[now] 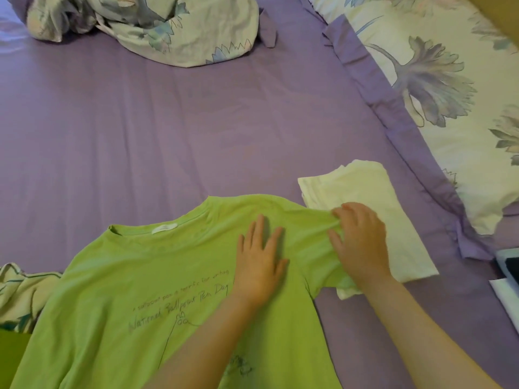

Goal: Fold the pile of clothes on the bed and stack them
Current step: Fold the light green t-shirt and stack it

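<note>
A lime-green T-shirt (134, 276) with dark handwritten print lies spread face up on the purple bed sheet (168, 130), collar toward the far side. My left hand (259, 265) presses flat on its chest near the right shoulder, fingers straight. My right hand (361, 242) pinches the shirt's right sleeve with curled fingers, pulling the cloth taut. A folded white garment (373, 197) lies just right of the shirt, partly under that sleeve and my right hand.
A crumpled floral duvet (151, 26) sits at the far left. A floral pillow (455, 108) with a purple border runs along the right. More floral cloth (19, 293) lies at the near left. A dark device and white paper (508, 276) rest at the right edge.
</note>
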A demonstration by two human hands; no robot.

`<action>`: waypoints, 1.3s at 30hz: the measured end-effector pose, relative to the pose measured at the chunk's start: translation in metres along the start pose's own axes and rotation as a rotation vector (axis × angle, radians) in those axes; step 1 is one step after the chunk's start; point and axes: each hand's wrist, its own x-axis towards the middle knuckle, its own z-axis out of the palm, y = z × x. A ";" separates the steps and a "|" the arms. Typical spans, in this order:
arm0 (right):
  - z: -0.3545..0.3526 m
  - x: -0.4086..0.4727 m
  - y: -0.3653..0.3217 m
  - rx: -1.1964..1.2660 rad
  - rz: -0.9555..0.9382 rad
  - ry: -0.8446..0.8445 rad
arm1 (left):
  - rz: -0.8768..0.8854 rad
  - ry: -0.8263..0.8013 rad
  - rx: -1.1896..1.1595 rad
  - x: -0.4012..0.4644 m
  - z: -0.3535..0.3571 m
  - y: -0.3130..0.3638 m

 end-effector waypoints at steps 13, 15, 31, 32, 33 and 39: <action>0.070 -0.059 -0.134 -0.093 -0.293 -0.500 | -0.171 -0.218 0.183 -0.117 -0.047 -0.088; 0.084 -0.065 -0.169 -0.071 -0.338 -0.545 | -0.242 -0.149 0.150 -0.136 -0.064 -0.113; 0.155 -0.022 -0.423 0.146 -0.760 -0.523 | -0.778 0.318 -0.465 -0.182 -0.157 -0.281; 0.159 -0.018 -0.431 0.078 -0.790 -0.542 | -0.798 0.291 -0.535 -0.179 -0.159 -0.286; 0.163 -0.013 -0.435 -0.033 -0.822 -0.566 | -0.815 0.238 -0.600 -0.177 -0.161 -0.290; 0.146 0.013 -0.426 0.030 -0.678 -0.661 | -0.673 0.108 -0.860 -0.168 -0.168 -0.296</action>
